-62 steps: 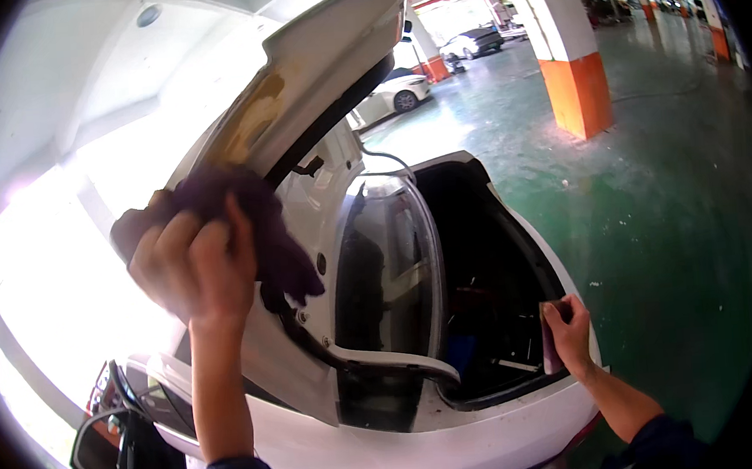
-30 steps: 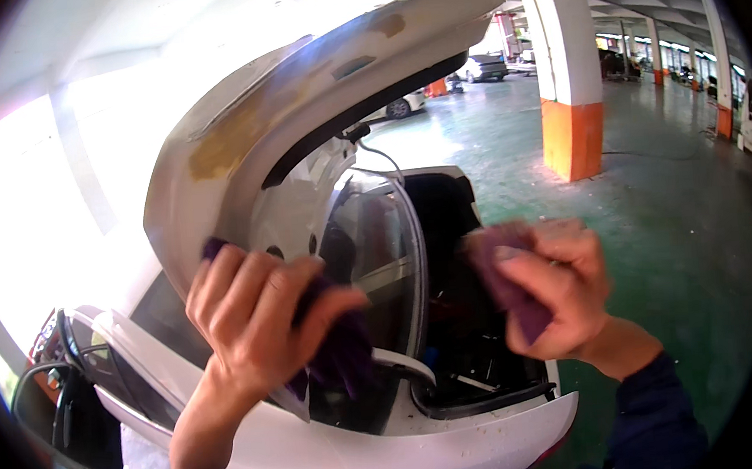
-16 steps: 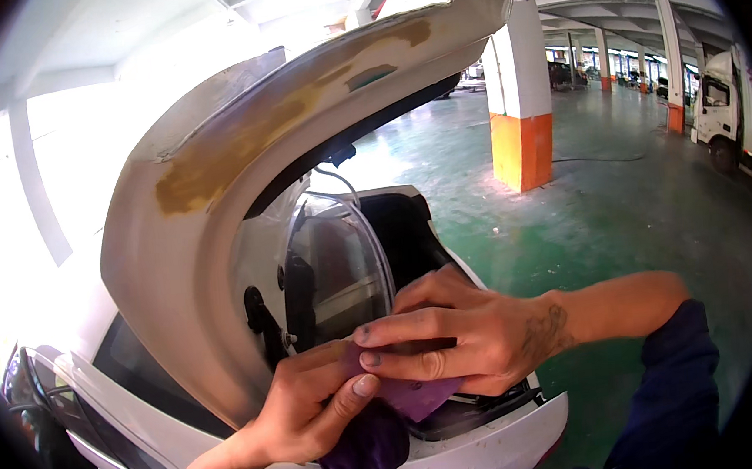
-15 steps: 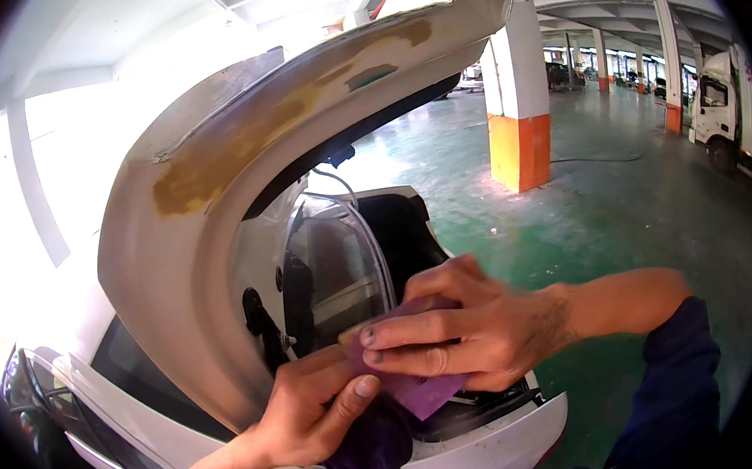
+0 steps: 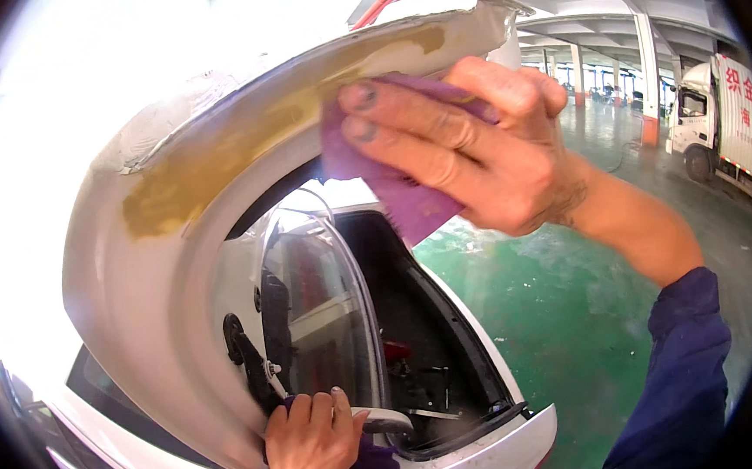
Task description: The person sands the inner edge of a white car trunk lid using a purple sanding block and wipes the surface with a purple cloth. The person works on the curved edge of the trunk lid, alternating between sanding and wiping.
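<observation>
I have the right hand (image 5: 483, 148) closed narrow on a folded purple sheet (image 5: 418, 205), two fingers laid flat along it and pointing left at the raised trunk lid (image 5: 129, 321). The tan patch (image 5: 206, 168) on that lid lies mainly left of these fingertips, its long axis sloping from lower left to upper right and passing just above them. The sheet overlaps the lid's edge in my view, but I cannot tell whether it presses there. The right hand is clearly the nearer one; the left hand (image 5: 312, 439) sits well below, by the lid's bottom corner, fingers curled over a dark purple cloth (image 5: 375, 463). The lid's surface curves, pale around the mottled tan. Below the right grip I see the trunk opening (image 5: 417, 319), with green floor (image 5: 565, 326) to its right, and farther right a parked truck (image 5: 739, 122).
</observation>
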Tool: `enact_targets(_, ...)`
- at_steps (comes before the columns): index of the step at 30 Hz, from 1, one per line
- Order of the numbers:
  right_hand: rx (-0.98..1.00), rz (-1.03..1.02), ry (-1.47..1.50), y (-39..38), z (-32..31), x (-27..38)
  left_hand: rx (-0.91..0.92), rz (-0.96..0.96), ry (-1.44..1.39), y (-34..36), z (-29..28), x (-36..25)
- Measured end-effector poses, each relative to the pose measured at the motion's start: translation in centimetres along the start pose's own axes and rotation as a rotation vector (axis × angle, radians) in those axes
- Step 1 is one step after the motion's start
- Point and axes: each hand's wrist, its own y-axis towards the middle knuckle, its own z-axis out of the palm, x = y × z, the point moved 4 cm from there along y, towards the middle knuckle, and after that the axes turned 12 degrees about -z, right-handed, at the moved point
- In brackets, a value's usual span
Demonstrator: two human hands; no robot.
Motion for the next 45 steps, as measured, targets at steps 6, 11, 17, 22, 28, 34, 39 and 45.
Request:
enact_targets(6, 0.023, 0.024, 0.141, -0.3, -1.4, -0.6, 0.007, 0.01, 0.002, -0.9, -2.1, -0.3)
enact_targets(11, 0.04, 0.029, 0.124, 1.0, -0.7, 0.1, 0.012, 0.025, -0.029, -0.5, -1.8, -0.3)
enact_targets(17, 0.052, 0.056, 0.115, -0.2, -1.6, -0.8, -0.023, 0.02, -0.057, -0.9, -2.0, 0.0)
enact_targets(22, 0.047, 0.045, 0.162, 1.2, -1.4, -0.1, -0.003, 0.006, -0.056, -0.7, -1.8, -0.1)
enact_targets(28, 0.097, 0.05, 0.128, 0.0, -2.1, -1.0, -0.057, 0.024, -0.084, -0.8, -1.7, 0.1)
enact_targets(34, 0.075, 0.042, 0.139, 1.3, -1.5, -0.4, -0.02, 0.029, -0.085, -0.9, -2.1, 0.1)
enact_targets(39, 0.128, 0.072, 0.091, 0.5, -2.8, -1.1, -0.034, 0.01, -0.076, -0.8, -2.2, 0.0)
enact_targets(45, 0.119, 0.052, 0.075, 1.9, -2.0, -0.1, 0.0, 0.019, -0.08, -0.7, -2.3, 0.0)
